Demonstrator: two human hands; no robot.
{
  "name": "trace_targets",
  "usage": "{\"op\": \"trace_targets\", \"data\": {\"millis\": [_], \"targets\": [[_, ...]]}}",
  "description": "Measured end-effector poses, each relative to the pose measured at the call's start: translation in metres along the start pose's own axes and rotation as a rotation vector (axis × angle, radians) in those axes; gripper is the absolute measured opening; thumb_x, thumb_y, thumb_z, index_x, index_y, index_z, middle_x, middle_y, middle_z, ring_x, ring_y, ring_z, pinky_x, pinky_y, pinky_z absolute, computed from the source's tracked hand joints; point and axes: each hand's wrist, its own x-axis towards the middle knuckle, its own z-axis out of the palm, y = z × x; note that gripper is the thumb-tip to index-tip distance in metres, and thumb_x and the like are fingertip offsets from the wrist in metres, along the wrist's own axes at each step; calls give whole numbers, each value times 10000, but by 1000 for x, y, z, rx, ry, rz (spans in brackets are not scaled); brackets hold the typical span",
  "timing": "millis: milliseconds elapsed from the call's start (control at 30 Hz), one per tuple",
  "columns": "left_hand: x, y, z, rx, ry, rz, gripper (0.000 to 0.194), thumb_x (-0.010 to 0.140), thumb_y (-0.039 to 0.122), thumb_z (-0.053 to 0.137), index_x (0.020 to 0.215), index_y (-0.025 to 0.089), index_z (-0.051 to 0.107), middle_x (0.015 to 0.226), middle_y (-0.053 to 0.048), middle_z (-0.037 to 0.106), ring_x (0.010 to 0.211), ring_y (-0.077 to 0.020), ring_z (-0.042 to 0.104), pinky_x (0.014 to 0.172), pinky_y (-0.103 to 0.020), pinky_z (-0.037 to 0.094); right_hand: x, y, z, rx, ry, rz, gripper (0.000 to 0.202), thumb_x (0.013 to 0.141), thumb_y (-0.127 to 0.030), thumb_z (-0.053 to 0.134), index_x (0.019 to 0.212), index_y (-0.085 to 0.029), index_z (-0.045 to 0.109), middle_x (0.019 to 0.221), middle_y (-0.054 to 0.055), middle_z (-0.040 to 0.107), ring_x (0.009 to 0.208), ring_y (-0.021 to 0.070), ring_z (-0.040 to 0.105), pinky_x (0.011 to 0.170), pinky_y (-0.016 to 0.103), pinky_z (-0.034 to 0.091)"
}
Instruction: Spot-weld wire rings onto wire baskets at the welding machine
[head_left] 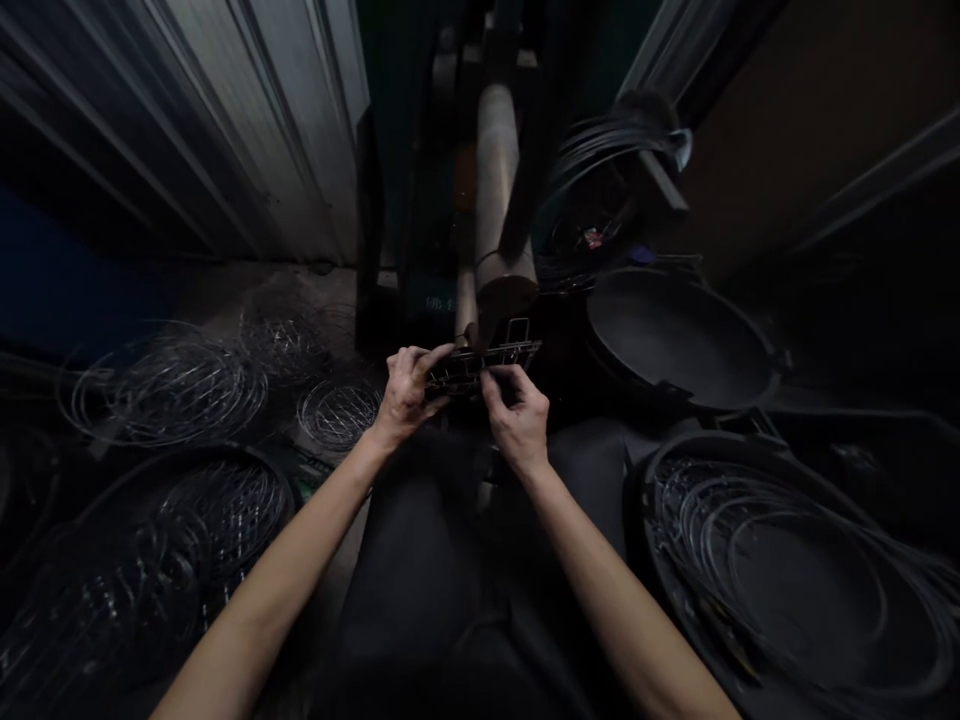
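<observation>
A small dark wire rack [457,372] is held level just below the round end of a metal machine arm [499,190]. My left hand [406,392] grips its left end, thumb and fingers around the wires. At the middle of the rack's near side, my right hand [517,408] pinches the wire between thumb and forefinger. A wire loop stands up from the rack's right part. Where the rack meets the machine is too dark to make out.
Piles of wire rings and grids [180,390] lie on the floor at the left. To the right are a round black pan [675,335] and a tub [802,590] with wire hoops. Coiled wire [615,140] hangs behind, and corrugated metal [277,110] stands at the back left.
</observation>
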Motion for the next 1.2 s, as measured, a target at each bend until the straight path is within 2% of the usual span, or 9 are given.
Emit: {"op": "trace_targets", "data": {"millis": [133,233,333,433,567,667,767,933,1200], "targets": [[-3,8,-10,6,-16,-40,611,710,243,654,1280,195,439,1039,-64,517,982,-245,475,892,-389,337,-18,-13,-39,24,-10,65,309,847,-396,546,1056,-186,634,959,40,671,714,149,625,701,287,497],[-19,25,-20,-37,-75,-100,630,695,228,636,1289,209,426,1018,-48,517,977,-239,480,882,-378,351,-51,11,-113,-219,226,186,358,813,-445,560,1041,-184,649,984,69,669,807,203,630,791,361,487],[-36,54,-20,-102,-212,-154,644,693,229,626,1302,215,417,1023,-51,516,970,-238,489,868,-375,377,-86,64,-193,-655,385,429,413,757,-512,532,910,-155,676,888,139,678,841,291,618,777,421,466],[-43,83,-9,-119,-407,-145,644,717,262,625,1322,210,413,1037,-67,519,962,-247,495,861,-393,395,-113,113,-236,-907,44,715,362,730,-478,541,786,-154,693,757,179,678,751,324,631,665,418,475],[-49,95,5,-39,-519,8,737,754,332,632,1406,235,301,1215,-111,486,1094,-293,457,961,-487,328,-131,154,-232,-891,-205,805,206,704,-336,599,771,-174,707,712,104,689,729,246,659,647,303,482],[-68,80,7,-11,-463,111,993,695,519,686,1462,250,116,1460,-162,241,1307,-375,270,1061,-579,169,-134,167,-225,-878,-275,853,201,693,-248,613,848,-167,712,756,73,706,770,217,672,665,252,481],[-97,59,11,-83,-327,27,1020,729,544,654,1467,262,9,1478,-180,160,1343,-362,237,1052,-537,273,-138,170,-233,-905,-315,886,268,736,-231,596,968,-142,696,880,99,715,875,248,667,734,286,493],[-116,47,26,-241,-94,-155,900,745,460,678,1448,263,151,1267,-121,438,1170,-259,471,982,-441,421,-150,164,-250,-1011,-344,886,395,836,-268,543,1169,-63,601,1122,203,638,1067,296,597,909,363,440],[-98,41,22,-328,-86,-240,716,647,462,749,1256,219,462,1131,-62,554,1015,-228,573,902,-389,483,-143,170,-235,-1052,-435,817,279,830,-218,556,1084,-167,660,1040,70,693,985,197,635,829,234,459]]}}
